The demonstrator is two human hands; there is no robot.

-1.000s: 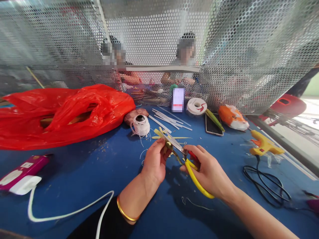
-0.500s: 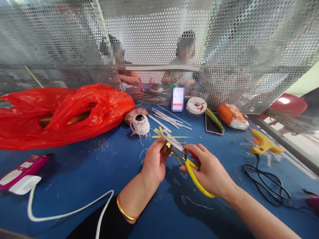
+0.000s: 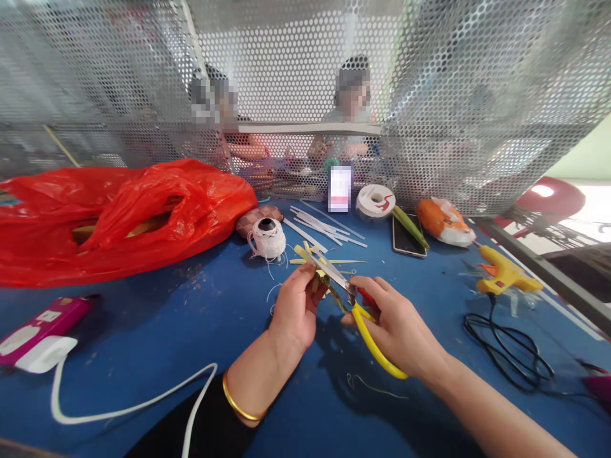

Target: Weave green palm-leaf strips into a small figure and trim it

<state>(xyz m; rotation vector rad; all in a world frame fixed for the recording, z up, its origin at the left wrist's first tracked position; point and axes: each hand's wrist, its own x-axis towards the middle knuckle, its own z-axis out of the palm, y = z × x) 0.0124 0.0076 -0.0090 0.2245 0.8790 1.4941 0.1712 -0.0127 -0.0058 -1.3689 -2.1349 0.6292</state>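
Over the blue table (image 3: pixel 143 331) my right hand (image 3: pixel 398 327) grips yellow-handled scissors (image 3: pixel 363 321), blades pointing up and left. My left hand (image 3: pixel 296 308) pinches a small bundle of yellow-green strips (image 3: pixel 321 278) right at the blades. More yellowish strips (image 3: pixel 329 261) lie on the table just beyond the hands. A spool of white thread (image 3: pixel 267 238) stands a little farther back on the left.
A red plastic bag (image 3: pixel 119 213) fills the left. White sticks (image 3: pixel 324 228), a tape roll (image 3: pixel 375 201), a phone (image 3: pixel 408 240), an orange-white toy (image 3: pixel 443 222) and a yellow glue gun (image 3: pixel 503 275) with black cord (image 3: pixel 510 350) lie right. A pink power strip (image 3: pixel 38 327) sits left. People sit behind the mesh screen (image 3: pixel 429 95).
The hands and scissors have hardly moved; the view shifted slightly. Behind the mesh on the right, background shapes have moved.
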